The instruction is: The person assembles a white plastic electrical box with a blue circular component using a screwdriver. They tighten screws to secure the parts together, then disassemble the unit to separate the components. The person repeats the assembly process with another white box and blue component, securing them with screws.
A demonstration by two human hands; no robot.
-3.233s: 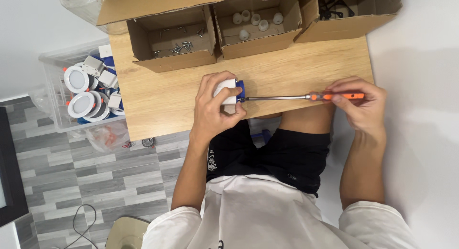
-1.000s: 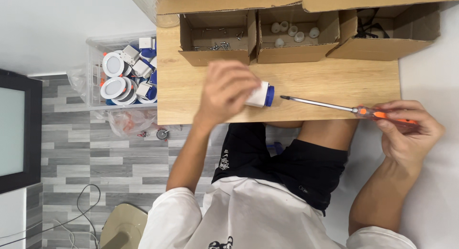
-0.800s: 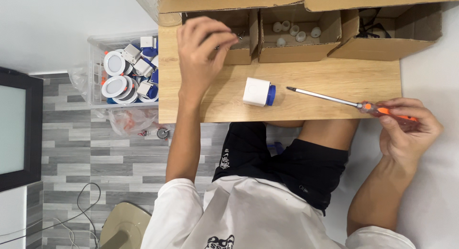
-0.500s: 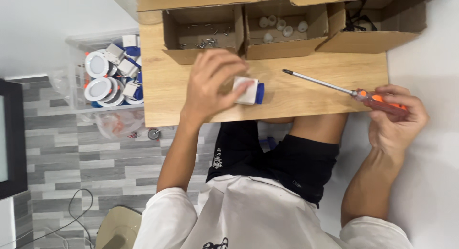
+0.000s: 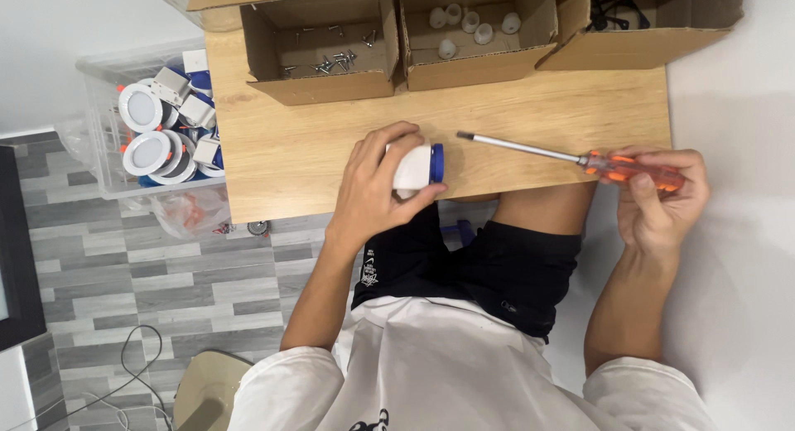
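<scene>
1. The wooden surface (image 5: 530,116) runs across the upper middle of the view, with grey plank flooring to its left.
2. Three open cardboard boxes stand in a row along the surface's far edge: the left box (image 5: 319,87) holds loose screws, the middle box (image 5: 476,67) holds small white caps, and the right box (image 5: 646,50) holds something dark that I cannot make out.
3. A clear plastic bin (image 5: 103,162) sits on the floor just beside the surface's left end, filled with round white downlights and blue-and-white parts.
4. The left hand (image 5: 373,191) lies on the near edge of the surface, its grip closed around a small white cylindrical fitting with a blue end (image 5: 416,166), which rests against the surface.
5. The right hand (image 5: 658,203) is off the right end of the surface, its grip wrapped around the orange handle of a screwdriver (image 5: 571,158).
6. The screwdriver's metal shaft points left across the surface; its tip lies near the fitting's blue end without touching it.
</scene>
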